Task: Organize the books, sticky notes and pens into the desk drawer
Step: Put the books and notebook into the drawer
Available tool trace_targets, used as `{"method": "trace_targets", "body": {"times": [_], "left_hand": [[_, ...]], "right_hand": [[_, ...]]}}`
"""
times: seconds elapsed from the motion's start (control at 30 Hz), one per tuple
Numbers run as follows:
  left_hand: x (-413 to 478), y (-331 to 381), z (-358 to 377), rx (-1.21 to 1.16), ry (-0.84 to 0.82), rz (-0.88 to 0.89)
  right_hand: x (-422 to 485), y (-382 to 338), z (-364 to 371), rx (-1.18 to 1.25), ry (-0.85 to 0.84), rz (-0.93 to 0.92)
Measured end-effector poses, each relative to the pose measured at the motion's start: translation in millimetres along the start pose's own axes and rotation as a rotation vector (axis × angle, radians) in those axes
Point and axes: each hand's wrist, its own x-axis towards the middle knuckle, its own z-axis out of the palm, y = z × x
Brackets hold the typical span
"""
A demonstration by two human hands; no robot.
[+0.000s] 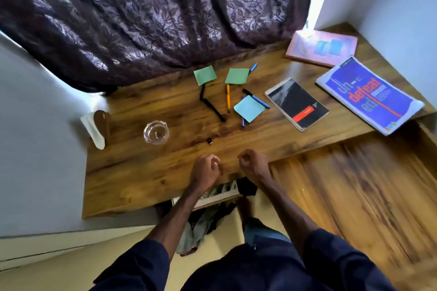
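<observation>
head cam | looks steeply down | desk (146,172) near, wide-angle

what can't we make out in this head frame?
- Desk drawer: mostly hidden under the desk edge and left hand; contents unclear.
- Purple pen: middle covered by the blue sticky note.
- Small black-and-orange item: too small to identify.
- Both hands, including the right hand, curled; whether they hold anything is unclear.

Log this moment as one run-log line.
left hand: curled, empty | right hand: curled, empty | sticky notes, pens, books: on desk
</observation>
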Motion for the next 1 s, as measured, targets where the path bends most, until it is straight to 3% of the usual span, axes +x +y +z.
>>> {"method": "trace_targets", "body": {"times": [0.2,0.33,0.4,0.5,0.77,1.0], "left_hand": [[52,-7,-33,0.098,0.049,-0.046],[74,-20,-42,0.271,-0.133,-0.062],[83,-27,-39,0.363,-0.225,-0.054],[93,-38,-34,0.463,-0.214,0.0],[104,-42,-42,0.421,-0.2,0.025],[112,-41,-42,0.458,-0.22,0.056]], "right_hand": [[63,-25,25,-0.049,-0.158,-0.016],[86,-26,43,-0.135,-0.295,0.01],[104,-33,54,-0.175,-0.274,0.022],[133,-22,91,-0.212,-0.26,0.002],[121,-67,101,-0.41,-0.27,-0.183],[127,-46,91,-0.146,-0.106,-0.109]]}}
